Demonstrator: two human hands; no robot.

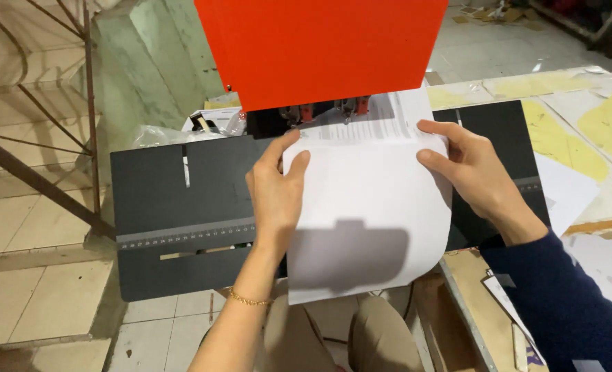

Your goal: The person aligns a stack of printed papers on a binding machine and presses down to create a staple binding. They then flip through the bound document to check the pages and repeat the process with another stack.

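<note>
Fingers: your left hand (276,187) and right hand (466,169) pinch the paper stack (368,207) by its side edges on the black machine table (161,207). Keep sheets square under the red head (320,48), fingertips back.

A worn worktable (582,110) with yellow patches, loose white sheets (561,186), a metal stair railing (37,103), tiled floor (44,296).
</note>
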